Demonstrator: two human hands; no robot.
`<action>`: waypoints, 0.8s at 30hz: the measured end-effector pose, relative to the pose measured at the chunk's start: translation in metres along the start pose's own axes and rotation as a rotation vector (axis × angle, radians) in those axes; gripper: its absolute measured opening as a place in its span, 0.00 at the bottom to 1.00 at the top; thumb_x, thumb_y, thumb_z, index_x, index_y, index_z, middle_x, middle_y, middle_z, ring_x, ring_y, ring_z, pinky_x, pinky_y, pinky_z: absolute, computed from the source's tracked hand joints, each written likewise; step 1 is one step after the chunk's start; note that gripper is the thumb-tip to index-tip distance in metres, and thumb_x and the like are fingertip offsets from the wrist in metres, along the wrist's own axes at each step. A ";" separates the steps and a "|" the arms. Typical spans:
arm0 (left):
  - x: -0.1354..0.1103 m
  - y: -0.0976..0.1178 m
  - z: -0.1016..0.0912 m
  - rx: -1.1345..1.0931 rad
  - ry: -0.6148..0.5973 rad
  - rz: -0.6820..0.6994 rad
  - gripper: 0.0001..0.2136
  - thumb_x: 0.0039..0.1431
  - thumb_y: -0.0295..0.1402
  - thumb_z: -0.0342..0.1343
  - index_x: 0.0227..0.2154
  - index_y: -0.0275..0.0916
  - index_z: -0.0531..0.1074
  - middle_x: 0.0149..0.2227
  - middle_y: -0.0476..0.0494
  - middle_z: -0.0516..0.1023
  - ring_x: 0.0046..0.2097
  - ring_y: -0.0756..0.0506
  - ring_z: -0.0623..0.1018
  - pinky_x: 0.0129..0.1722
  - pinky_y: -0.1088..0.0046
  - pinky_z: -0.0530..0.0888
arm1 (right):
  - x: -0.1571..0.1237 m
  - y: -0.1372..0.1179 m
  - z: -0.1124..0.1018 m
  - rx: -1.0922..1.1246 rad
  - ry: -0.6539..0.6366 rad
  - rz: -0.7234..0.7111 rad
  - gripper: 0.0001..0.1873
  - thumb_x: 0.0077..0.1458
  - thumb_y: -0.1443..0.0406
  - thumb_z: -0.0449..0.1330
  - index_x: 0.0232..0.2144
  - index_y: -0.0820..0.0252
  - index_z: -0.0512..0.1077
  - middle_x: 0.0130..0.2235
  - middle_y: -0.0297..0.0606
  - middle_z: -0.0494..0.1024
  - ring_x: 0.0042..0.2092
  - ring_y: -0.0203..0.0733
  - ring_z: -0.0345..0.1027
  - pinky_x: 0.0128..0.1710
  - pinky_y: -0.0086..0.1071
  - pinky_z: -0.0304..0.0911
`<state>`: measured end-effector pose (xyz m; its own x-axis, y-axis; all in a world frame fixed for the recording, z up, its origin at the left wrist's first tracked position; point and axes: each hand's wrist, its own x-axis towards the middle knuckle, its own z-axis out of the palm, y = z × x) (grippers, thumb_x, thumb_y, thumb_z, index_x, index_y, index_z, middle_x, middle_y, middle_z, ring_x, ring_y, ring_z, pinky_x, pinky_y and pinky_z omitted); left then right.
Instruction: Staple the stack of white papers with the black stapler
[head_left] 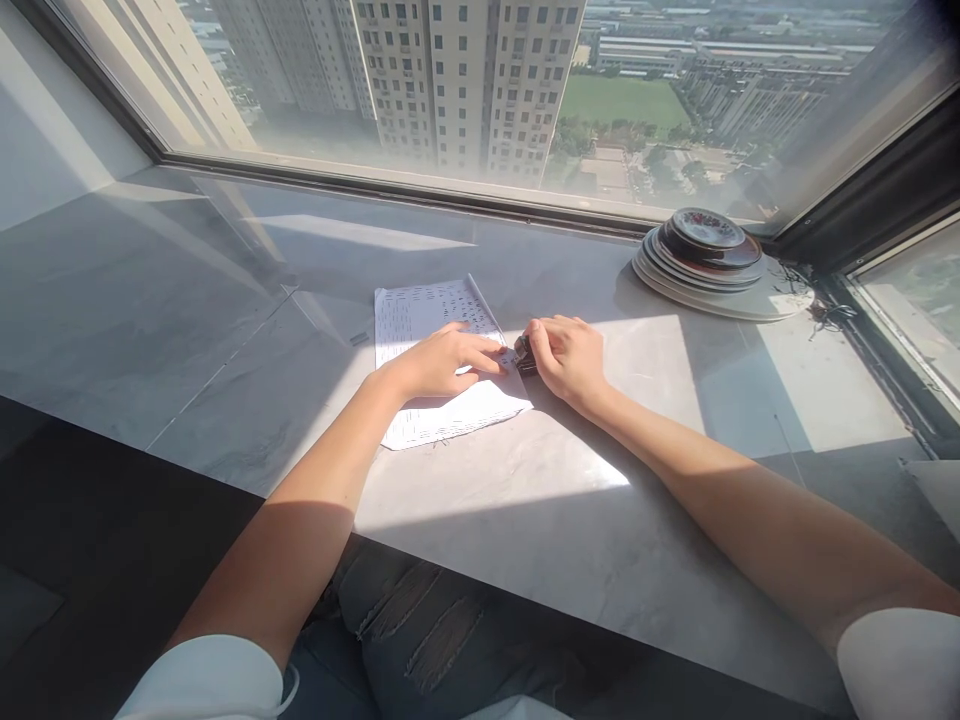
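A stack of white printed sheets (pixel 420 425) lies on the grey stone sill, its right edge slightly lifted. My left hand (pixel 450 362) rests on the sheets with fingers stretched out, the fingertips close to the right edge. At that edge, my right hand (pixel 568 358) is closed around a small black stapler (pixel 525 355). Its front end meets the paper's edge; whether the paper sits between its jaws is too small to tell. Most of the stapler is hidden by my right fingers.
Stacked plates and dishes (pixel 701 260) stand at the back right by the window frame, with dark wiry bits (pixel 829 310) beside them. A small grey strip (pixel 359 339) lies left of the paper. The sill's front edge (pixel 480 572) runs before my lap.
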<state>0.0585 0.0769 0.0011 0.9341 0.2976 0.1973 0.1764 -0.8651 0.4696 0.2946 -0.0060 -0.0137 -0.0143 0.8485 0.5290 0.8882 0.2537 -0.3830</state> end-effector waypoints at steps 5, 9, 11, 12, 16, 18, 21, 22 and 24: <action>0.001 0.004 -0.002 -0.029 0.006 -0.009 0.19 0.67 0.25 0.53 0.46 0.55 0.86 0.53 0.50 0.84 0.56 0.40 0.81 0.70 0.45 0.60 | 0.000 -0.001 0.000 0.004 0.000 0.002 0.36 0.78 0.50 0.37 0.20 0.55 0.63 0.23 0.37 0.72 0.29 0.42 0.62 0.35 0.39 0.52; 0.001 0.004 -0.001 -0.019 0.009 -0.001 0.20 0.67 0.25 0.52 0.45 0.55 0.85 0.54 0.51 0.84 0.55 0.42 0.81 0.71 0.47 0.59 | 0.001 -0.002 0.000 -0.026 -0.021 -0.036 0.35 0.78 0.52 0.38 0.20 0.55 0.64 0.24 0.38 0.74 0.29 0.42 0.62 0.35 0.39 0.51; 0.000 0.002 -0.001 -0.005 0.005 0.002 0.20 0.67 0.24 0.51 0.46 0.55 0.85 0.56 0.52 0.83 0.56 0.42 0.81 0.72 0.48 0.59 | 0.001 -0.002 0.000 -0.053 -0.033 -0.042 0.35 0.78 0.52 0.38 0.20 0.55 0.64 0.25 0.38 0.74 0.29 0.42 0.61 0.35 0.40 0.50; 0.000 0.002 -0.001 -0.002 0.002 0.003 0.21 0.66 0.24 0.51 0.46 0.55 0.85 0.56 0.52 0.83 0.56 0.42 0.81 0.72 0.49 0.59 | 0.001 -0.003 0.000 -0.066 -0.037 -0.043 0.35 0.78 0.52 0.38 0.20 0.55 0.64 0.25 0.39 0.74 0.30 0.42 0.61 0.34 0.40 0.50; 0.001 0.001 -0.001 -0.005 -0.002 0.011 0.21 0.66 0.24 0.51 0.46 0.55 0.85 0.54 0.51 0.84 0.53 0.42 0.81 0.70 0.50 0.61 | 0.001 -0.005 0.001 -0.128 -0.039 -0.067 0.35 0.79 0.54 0.38 0.21 0.56 0.65 0.25 0.40 0.73 0.31 0.43 0.60 0.35 0.41 0.47; 0.002 0.001 -0.001 0.000 -0.001 0.017 0.21 0.65 0.24 0.51 0.46 0.55 0.85 0.53 0.51 0.84 0.51 0.43 0.82 0.69 0.51 0.62 | 0.000 -0.008 0.001 -0.159 -0.035 -0.086 0.34 0.78 0.55 0.40 0.21 0.56 0.65 0.25 0.40 0.72 0.31 0.44 0.59 0.36 0.42 0.46; 0.003 0.000 -0.001 0.007 0.002 0.025 0.21 0.65 0.23 0.50 0.44 0.54 0.85 0.49 0.51 0.84 0.47 0.44 0.81 0.68 0.52 0.63 | 0.000 -0.011 0.001 -0.194 -0.037 -0.108 0.32 0.78 0.57 0.42 0.21 0.57 0.66 0.24 0.40 0.72 0.32 0.45 0.58 0.38 0.42 0.45; 0.003 0.000 -0.001 0.006 0.002 0.028 0.21 0.64 0.23 0.50 0.44 0.54 0.85 0.48 0.51 0.84 0.47 0.44 0.81 0.67 0.52 0.64 | -0.001 -0.012 0.001 -0.204 -0.041 -0.112 0.32 0.78 0.58 0.42 0.21 0.57 0.66 0.24 0.40 0.72 0.32 0.45 0.58 0.38 0.43 0.45; 0.004 0.000 0.000 -0.013 0.005 0.030 0.21 0.64 0.23 0.51 0.42 0.54 0.86 0.45 0.51 0.85 0.46 0.43 0.81 0.66 0.53 0.67 | -0.002 -0.013 0.001 -0.220 -0.054 -0.121 0.31 0.78 0.59 0.43 0.21 0.57 0.66 0.25 0.41 0.72 0.33 0.45 0.57 0.39 0.43 0.46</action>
<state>0.0620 0.0779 0.0023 0.9374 0.2736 0.2154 0.1445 -0.8685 0.4743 0.2828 -0.0104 -0.0103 -0.1453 0.8432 0.5175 0.9571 0.2523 -0.1424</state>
